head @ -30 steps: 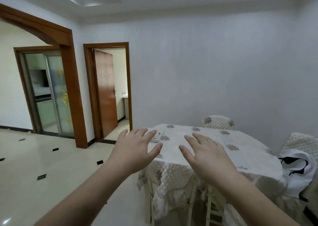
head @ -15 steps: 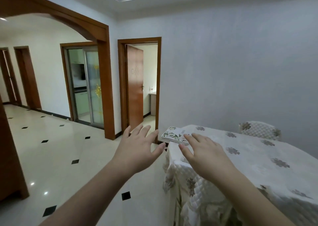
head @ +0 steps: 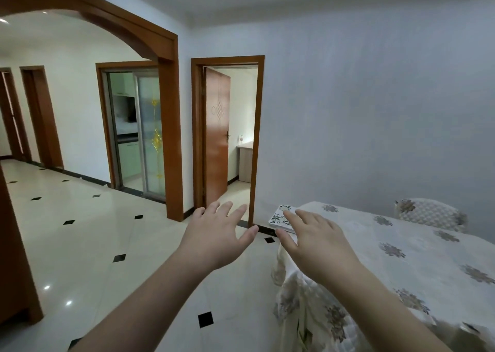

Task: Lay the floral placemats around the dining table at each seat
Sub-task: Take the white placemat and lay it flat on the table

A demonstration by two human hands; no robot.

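Right hand (head: 318,242) near floral placemats (head: 280,216)

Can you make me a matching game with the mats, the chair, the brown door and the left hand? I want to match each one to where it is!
Things:
1. stack of mats
2. chair
3. brown door
4. left hand

Places:
A. swung open inside a doorway
B. on the corner of the table, sticking out over the edge
C. in the air above the floor, fingers spread
D. behind the far side of the table, by the wall

Right pairs: 1-B, 2-D, 3-A, 4-C
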